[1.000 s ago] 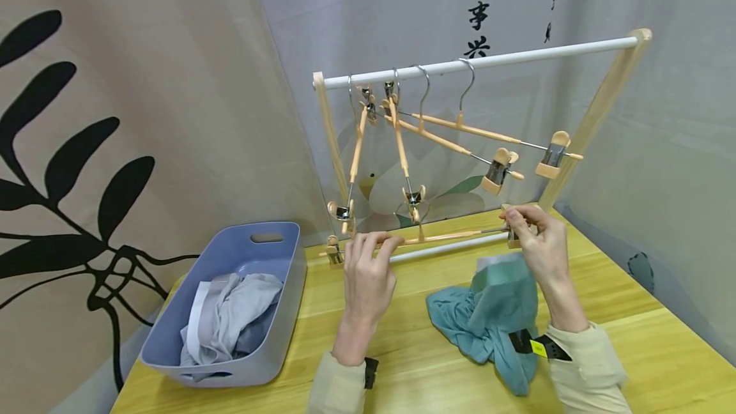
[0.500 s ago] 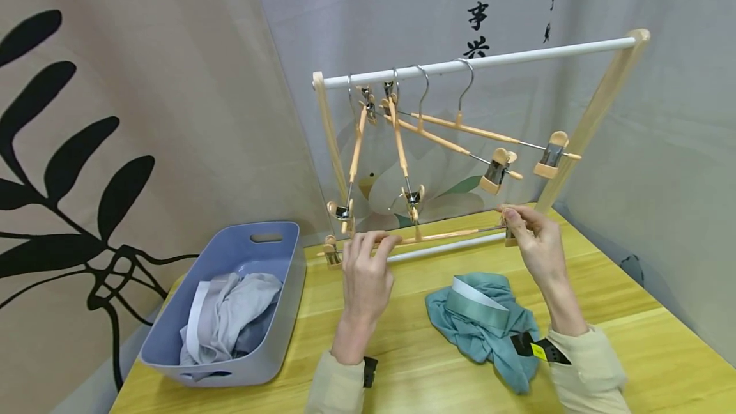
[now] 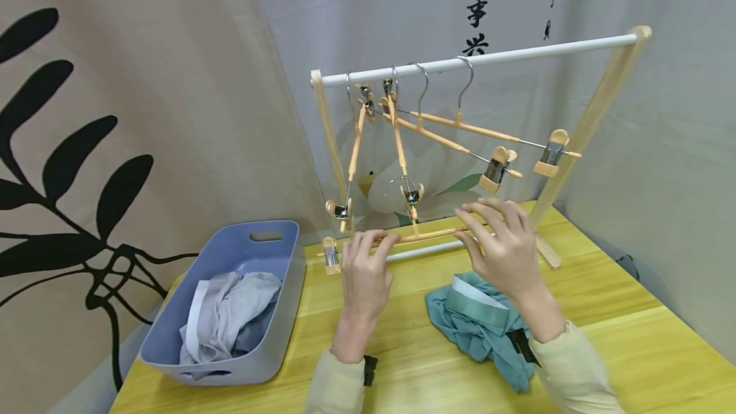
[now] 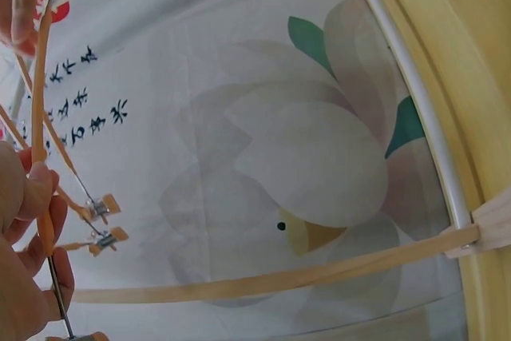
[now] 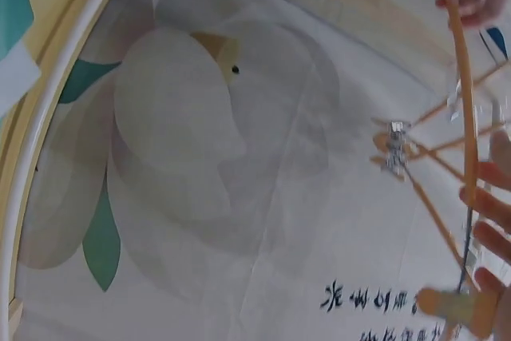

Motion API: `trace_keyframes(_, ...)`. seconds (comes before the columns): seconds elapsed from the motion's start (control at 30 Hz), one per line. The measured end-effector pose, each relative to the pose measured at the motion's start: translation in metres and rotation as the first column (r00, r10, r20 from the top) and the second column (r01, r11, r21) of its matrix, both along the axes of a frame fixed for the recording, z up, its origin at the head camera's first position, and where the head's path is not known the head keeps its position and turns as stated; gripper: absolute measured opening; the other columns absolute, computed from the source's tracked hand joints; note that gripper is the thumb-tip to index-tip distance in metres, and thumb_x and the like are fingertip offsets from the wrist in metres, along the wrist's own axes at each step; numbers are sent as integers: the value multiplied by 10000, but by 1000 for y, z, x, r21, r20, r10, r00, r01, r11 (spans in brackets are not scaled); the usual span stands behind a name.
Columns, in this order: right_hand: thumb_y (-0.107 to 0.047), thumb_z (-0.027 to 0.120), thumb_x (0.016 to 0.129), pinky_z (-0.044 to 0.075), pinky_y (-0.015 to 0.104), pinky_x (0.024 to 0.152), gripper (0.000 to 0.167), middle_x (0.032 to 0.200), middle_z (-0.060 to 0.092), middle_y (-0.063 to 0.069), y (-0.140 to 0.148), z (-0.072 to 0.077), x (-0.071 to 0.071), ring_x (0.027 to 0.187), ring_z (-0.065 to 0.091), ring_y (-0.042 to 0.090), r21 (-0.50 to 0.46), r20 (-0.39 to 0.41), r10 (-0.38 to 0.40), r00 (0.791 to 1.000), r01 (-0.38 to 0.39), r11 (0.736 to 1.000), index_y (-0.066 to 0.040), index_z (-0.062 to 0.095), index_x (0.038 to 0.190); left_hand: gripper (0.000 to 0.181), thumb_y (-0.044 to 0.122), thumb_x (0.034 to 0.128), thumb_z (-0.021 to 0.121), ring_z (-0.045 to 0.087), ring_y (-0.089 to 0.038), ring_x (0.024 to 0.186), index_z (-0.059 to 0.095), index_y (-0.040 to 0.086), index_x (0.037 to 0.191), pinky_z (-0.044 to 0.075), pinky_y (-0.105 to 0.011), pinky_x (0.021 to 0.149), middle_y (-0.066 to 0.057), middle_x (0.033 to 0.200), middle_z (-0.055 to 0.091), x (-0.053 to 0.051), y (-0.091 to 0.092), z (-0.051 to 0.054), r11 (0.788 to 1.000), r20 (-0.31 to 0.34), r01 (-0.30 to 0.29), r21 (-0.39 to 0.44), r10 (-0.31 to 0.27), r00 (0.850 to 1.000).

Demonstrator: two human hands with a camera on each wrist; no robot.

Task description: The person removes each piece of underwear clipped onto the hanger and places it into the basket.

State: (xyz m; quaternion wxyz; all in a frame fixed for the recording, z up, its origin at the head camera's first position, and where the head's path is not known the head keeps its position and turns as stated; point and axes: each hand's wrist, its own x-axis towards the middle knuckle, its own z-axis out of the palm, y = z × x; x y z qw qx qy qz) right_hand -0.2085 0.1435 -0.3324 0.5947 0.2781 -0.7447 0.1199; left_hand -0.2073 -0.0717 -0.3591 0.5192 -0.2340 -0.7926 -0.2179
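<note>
My left hand (image 3: 366, 280) grips the left part of a clip hanger (image 3: 431, 235), whose light wooden bar lies roughly level in front of the rack. Its left clip (image 3: 331, 255) has nothing in it. At the bar's right part, my right hand (image 3: 503, 245) has its thumb and fingers spread, with fingertips at the bar. That hand hides the right clip in the head view; the right wrist view shows the clip (image 5: 459, 309) beyond the fingers. Below, on the table, lies a crumpled teal garment (image 3: 489, 318), its white-lined waistband facing up.
A white-railed wooden rack (image 3: 489, 62) carries several clip hangers (image 3: 431, 133), their clips pointing various ways. Left on the wooden table (image 3: 425, 369) stands a blue-grey basket (image 3: 282, 337) with grey clothing (image 3: 236, 312). A printed curtain (image 3: 218, 82) hangs behind.
The teal garment's upper edge has dropped from beneath my right hand onto the table. My right hand has moved left from the right clip along the bar; my left hand keeps its grip.
</note>
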Motion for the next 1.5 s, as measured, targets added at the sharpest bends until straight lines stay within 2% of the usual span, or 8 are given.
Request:
trace_keyframes(0.23, -332, 445, 1002, 489, 436, 804, 381, 943, 684, 130, -15, -7, -1, 911, 607, 319, 142, 47, -6, 999, -1, 990, -60, 711, 1032, 520, -251, 540, 556, 589, -197, 808, 716, 110, 879, 428, -309, 675, -49, 885, 669, 0, 1, -1, 1000, -9, -3, -9, 3, 1000)
trace_keyframes(0.63, -256, 469, 985, 451, 327, 670, 332, 787, 625, 59, -18, -13, -4, 766, 546, 216, 85, 190, 91, 978, -108, 990, -46, 711, 901, 479, -240, 559, 589, 590, -199, 804, 719, 100, 871, 442, -314, 698, -51, 881, 675, 1, 2, 1, 1000, -38, 11, -18, -12, 999)
trace_keyframes(0.8, -242, 470, 988, 436, 329, 661, 336, 771, 619, 60, -17, -14, -6, 757, 538, 228, 68, 182, 110, 977, -124, 990, -47, 710, 855, 437, -204, 597, 600, 592, -216, 866, 724, 103, 882, 463, -335, 758, -56, 915, 681, 2, 4, 0, 999, -47, 23, -23, -24, 999)
trace_keyframes(1.13, -224, 445, 1004, 406, 331, 635, 365, 782, 618, 87, -8, -14, -11, 732, 512, 242, 46, 137, 101, 985, -108, 993, -28, 704, 836, 271, -41, 701, 662, 570, -198, 841, 701, 126, 910, 468, -284, 721, -37, 919, 631, 5, 22, -12, 991, -206, 85, -107, -106, 973)
trace_keyframes(1.2, -221, 445, 1005, 411, 336, 637, 364, 786, 617, 92, -7, -13, -11, 732, 511, 245, 43, 133, 98, 986, -105, 994, -27, 703, 835, 234, -2, 725, 692, 557, -183, 842, 690, 133, 916, 457, -274, 719, -25, 922, 616, 6, 29, -19, 985, -170, 99, -141, -123, 978)
trace_keyframes(1.37, -224, 432, 1011, 424, 348, 637, 378, 790, 620, 105, -3, -11, -10, 731, 514, 258, 45, 130, 73, 989, -79, 996, -22, 701, 837, 176, 125, 798, 728, 551, -152, 897, 687, 169, 962, 468, -254, 743, 4, 977, 609, 7, 46, -36, 958, 55, 143, -247, -134, 989)
trace_keyframes(1.43, -232, 435, 1010, 421, 350, 632, 383, 787, 625, 109, -2, -11, -10, 729, 517, 262, 42, 129, 60, 990, -66, 997, -19, 702, 837, 200, 197, 821, 726, 569, -151, 932, 681, 176, 1014, 488, -251, 771, 7, 1013, 623, 5, 53, -42, 944, 161, 168, -283, -126, 979)
trace_keyframes(1.5, -242, 441, 1007, 417, 352, 630, 387, 784, 630, 112, 0, -11, -9, 729, 522, 264, 35, 131, 54, 990, -59, 998, -17, 707, 838, 289, 272, 837, 717, 588, -164, 980, 655, 172, 1101, 507, -260, 806, -6, 1071, 630, 4, 60, -48, 926, 283, 205, -316, -114, 952)
